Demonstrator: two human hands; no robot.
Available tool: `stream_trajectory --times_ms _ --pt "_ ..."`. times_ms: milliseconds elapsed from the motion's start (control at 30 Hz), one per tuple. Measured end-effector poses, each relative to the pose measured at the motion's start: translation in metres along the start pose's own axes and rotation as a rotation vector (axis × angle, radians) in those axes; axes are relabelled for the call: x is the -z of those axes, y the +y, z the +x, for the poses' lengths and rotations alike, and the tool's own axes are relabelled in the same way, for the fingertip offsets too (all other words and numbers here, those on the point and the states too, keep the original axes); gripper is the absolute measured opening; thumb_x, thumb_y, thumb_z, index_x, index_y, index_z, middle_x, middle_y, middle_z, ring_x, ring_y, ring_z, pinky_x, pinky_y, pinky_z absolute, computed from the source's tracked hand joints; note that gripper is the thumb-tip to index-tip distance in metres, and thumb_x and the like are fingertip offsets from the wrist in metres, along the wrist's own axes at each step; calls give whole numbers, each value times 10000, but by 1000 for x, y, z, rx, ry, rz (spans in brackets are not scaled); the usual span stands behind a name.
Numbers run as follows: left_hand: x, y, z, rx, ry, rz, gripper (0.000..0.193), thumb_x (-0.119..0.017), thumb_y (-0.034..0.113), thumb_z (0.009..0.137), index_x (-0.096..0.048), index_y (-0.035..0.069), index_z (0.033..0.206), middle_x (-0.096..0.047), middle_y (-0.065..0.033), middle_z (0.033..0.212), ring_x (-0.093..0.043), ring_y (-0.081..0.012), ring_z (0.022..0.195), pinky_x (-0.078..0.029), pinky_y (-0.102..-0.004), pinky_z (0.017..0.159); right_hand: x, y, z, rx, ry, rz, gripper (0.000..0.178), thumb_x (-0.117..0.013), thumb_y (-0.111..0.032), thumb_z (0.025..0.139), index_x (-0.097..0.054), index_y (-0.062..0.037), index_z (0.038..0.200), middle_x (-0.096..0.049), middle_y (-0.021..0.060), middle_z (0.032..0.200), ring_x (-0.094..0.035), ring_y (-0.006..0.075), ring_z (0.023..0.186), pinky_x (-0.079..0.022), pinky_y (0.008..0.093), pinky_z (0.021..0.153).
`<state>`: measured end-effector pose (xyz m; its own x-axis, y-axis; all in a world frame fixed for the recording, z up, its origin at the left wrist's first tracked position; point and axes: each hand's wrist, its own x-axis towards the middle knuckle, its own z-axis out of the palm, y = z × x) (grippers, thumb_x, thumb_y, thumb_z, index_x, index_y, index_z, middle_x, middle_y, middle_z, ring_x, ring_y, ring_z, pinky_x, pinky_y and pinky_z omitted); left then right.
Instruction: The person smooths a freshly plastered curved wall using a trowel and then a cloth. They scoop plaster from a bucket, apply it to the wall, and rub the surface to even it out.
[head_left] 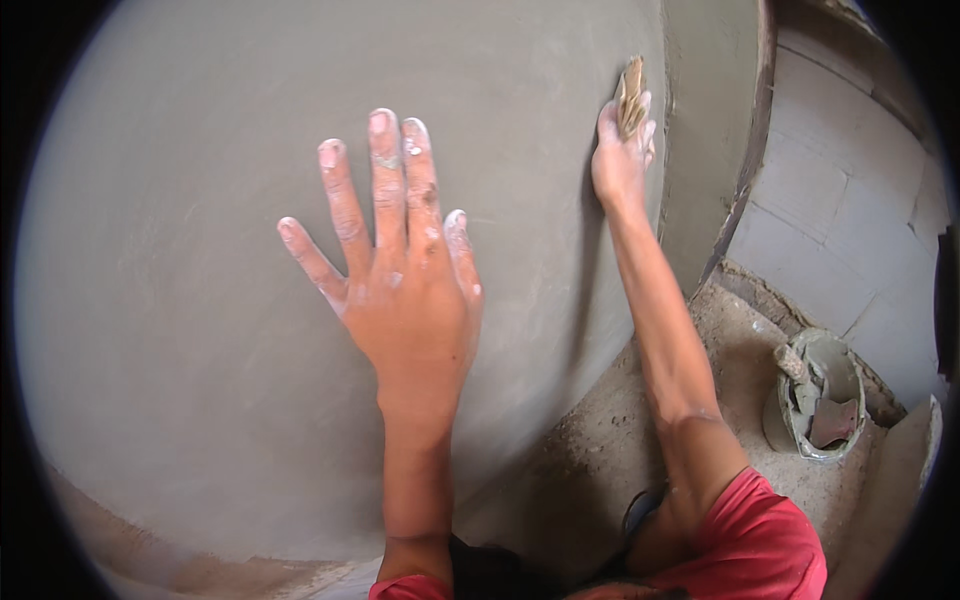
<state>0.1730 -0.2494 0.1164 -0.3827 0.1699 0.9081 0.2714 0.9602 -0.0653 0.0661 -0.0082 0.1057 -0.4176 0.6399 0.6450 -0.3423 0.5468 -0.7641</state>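
Observation:
My left hand (412,300) is spread over a smooth grey plastered wall (200,260), its back showing and the fingers apart. White and grey residue dots its fingertips and knuckles. It appears to lie flat on the plaster and holds nothing. Farther up and to the right, my right hand (622,175) grips a tan, ragged, layered pad (631,98) close to the wall's right edge. Its exact kind is not clear. The fingers wrap round the pad's lower end, and the side facing the wall is hidden.
A bucket (772,420) caked with grey mortar stands at the lower right, with a rounded handle and a reddish flat piece inside. Beyond the wall's corner runs a narrow plastered return (712,110). Large pale tiles (830,170) lie past it. Rough, dusty floor (610,430) shows below.

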Motion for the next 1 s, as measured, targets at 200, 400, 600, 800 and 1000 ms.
stream_trajectory --times_ms 200,400,600,800,1000 --pt "-5 -1 1 -11 15 -129 741 -692 279 956 -408 226 1639 -314 85 1732 -233 -273 1618 -78 -692 1274 -16 -7 -18 775 -66 -94 677 -462 -431 1119 -223 -190 1705 -159 178 1769 -22 466 1623 54 567 1284" --pt "-5 3 8 -1 135 -358 536 -599 209 976 -600 130 1506 -439 43 1668 -312 -235 1592 -192 -637 1264 -5 -48 -1 -110 66 376 762 -479 -548 1105 -395 26 1599 -473 201 1589 -446 278 1452 -313 377 1224" --pt "-11 11 9 12 125 -269 601 -645 274 961 -547 173 1545 -399 63 1690 -272 -254 1605 -141 -678 1265 -6 -10 -6 725 -167 -100 683 -379 -485 1134 -197 -157 1705 -105 211 1770 13 512 1608 26 566 1287" --pt "-15 11 10 -37 87 -151 657 -654 320 985 -458 273 1611 -362 95 1706 -250 -272 1610 -103 -711 1268 0 -5 27 -8 56 63 775 -353 -556 1118 -135 -102 1707 -95 191 1775 17 426 1631 41 548 1295" --pt "-18 19 15 -4 114 -94 684 -702 300 937 -503 244 1589 -411 91 1683 -286 -246 1598 -112 -668 1284 -7 -24 -17 607 -63 -155 785 -638 -392 1023 -278 -194 1693 -157 170 1771 -99 461 1618 12 649 1271"
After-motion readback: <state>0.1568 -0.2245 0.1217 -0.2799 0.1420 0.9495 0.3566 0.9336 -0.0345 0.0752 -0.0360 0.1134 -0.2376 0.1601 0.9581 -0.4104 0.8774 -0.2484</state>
